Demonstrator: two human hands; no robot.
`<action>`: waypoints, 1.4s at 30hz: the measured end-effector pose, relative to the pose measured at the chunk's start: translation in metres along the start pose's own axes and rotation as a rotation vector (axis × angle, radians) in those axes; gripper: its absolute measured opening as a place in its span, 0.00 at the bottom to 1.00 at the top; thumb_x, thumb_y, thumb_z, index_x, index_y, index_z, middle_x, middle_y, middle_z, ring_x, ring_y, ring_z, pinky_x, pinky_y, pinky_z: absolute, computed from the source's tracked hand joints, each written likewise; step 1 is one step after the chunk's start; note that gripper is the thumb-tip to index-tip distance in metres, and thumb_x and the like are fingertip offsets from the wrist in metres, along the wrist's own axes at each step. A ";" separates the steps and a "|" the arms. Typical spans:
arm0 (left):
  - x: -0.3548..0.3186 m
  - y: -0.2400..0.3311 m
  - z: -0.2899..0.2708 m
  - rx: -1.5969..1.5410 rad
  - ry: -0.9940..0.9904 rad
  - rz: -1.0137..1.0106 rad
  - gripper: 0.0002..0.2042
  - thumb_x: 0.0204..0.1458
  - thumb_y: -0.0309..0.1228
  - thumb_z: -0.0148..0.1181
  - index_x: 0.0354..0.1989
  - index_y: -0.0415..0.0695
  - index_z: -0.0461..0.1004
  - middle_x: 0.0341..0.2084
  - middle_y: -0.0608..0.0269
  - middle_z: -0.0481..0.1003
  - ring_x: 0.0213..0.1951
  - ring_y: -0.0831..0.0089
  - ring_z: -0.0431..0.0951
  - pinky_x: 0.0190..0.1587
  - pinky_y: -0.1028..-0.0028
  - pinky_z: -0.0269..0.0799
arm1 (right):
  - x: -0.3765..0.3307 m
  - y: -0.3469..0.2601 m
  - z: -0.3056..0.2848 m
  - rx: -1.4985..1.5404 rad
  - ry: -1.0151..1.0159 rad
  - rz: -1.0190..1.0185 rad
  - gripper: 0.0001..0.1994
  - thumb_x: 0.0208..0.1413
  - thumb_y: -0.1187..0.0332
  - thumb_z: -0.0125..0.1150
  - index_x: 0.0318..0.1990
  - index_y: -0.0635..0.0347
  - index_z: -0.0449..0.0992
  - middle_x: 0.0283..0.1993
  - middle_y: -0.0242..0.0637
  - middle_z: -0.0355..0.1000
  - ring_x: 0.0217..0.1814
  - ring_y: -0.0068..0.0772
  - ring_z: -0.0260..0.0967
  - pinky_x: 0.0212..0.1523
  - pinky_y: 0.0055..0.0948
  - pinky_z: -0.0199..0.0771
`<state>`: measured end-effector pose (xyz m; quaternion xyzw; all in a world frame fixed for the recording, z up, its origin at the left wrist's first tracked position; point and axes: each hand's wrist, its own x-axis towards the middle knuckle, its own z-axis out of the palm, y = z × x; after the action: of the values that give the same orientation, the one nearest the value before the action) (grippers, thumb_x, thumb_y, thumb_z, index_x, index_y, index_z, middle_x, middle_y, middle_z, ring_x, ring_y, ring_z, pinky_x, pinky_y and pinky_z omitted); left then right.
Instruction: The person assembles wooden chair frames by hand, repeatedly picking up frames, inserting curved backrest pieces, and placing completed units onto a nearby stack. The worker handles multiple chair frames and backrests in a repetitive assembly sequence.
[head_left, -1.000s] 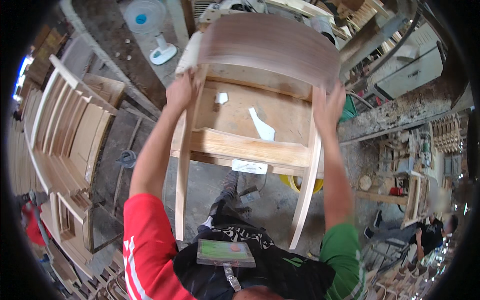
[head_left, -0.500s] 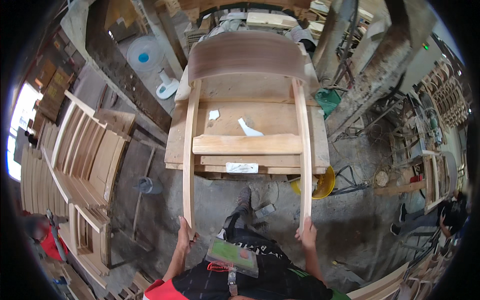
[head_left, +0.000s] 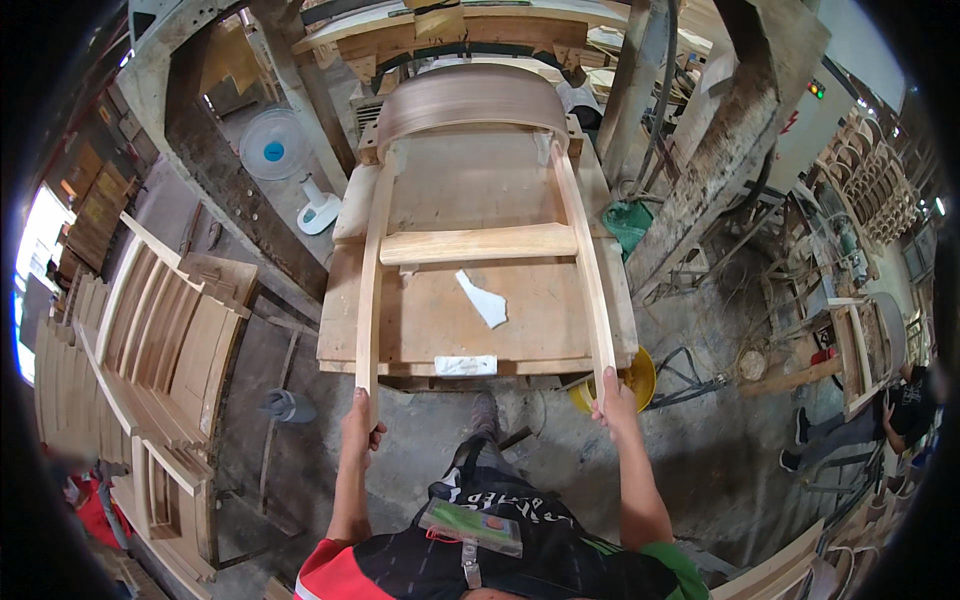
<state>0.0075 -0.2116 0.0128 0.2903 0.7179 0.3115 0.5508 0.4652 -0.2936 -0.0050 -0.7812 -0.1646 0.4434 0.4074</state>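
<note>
Head view: we find a wooden frame over the surface, its curved brown panel at twelve o'clock. The left hand, between seven and eight o'clock, is wrapped around the near end of the left rail; the right hand, at four o'clock, grasps that of the right rail. We note a flat white piece at centre and a yellow bucket near the right hand.
</note>
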 end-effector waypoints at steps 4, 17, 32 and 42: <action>0.032 0.022 0.002 -0.018 -0.010 0.024 0.33 0.64 0.64 0.50 0.45 0.38 0.77 0.17 0.61 0.72 0.14 0.78 0.67 0.15 0.74 0.59 | 0.024 -0.017 0.016 0.032 -0.018 0.008 0.36 0.65 0.31 0.50 0.42 0.64 0.75 0.26 0.35 0.72 0.18 0.25 0.68 0.17 0.26 0.63; 0.115 0.098 0.022 -0.027 -0.040 0.015 0.31 0.64 0.65 0.50 0.40 0.44 0.76 0.14 0.63 0.71 0.13 0.78 0.66 0.14 0.75 0.58 | 0.083 -0.083 0.063 0.123 0.003 0.047 0.34 0.68 0.35 0.51 0.50 0.65 0.73 0.29 0.41 0.74 0.17 0.26 0.67 0.17 0.25 0.63; 0.112 0.103 0.026 -0.006 -0.041 -0.017 0.33 0.64 0.66 0.46 0.43 0.44 0.76 0.15 0.64 0.70 0.13 0.79 0.66 0.14 0.76 0.58 | 0.082 -0.080 0.064 0.124 -0.001 -0.020 0.32 0.67 0.35 0.52 0.47 0.63 0.73 0.28 0.38 0.72 0.15 0.25 0.66 0.13 0.23 0.60; 0.112 0.101 0.024 -0.002 -0.065 -0.001 0.33 0.65 0.66 0.46 0.42 0.43 0.76 0.16 0.64 0.70 0.13 0.79 0.66 0.14 0.77 0.58 | 0.083 -0.080 0.066 0.133 0.028 0.019 0.31 0.68 0.36 0.52 0.47 0.62 0.73 0.28 0.37 0.71 0.15 0.24 0.66 0.13 0.22 0.60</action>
<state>0.0128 -0.0589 0.0177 0.2993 0.6992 0.3024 0.5745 0.4649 -0.1613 -0.0068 -0.7599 -0.1218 0.4464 0.4565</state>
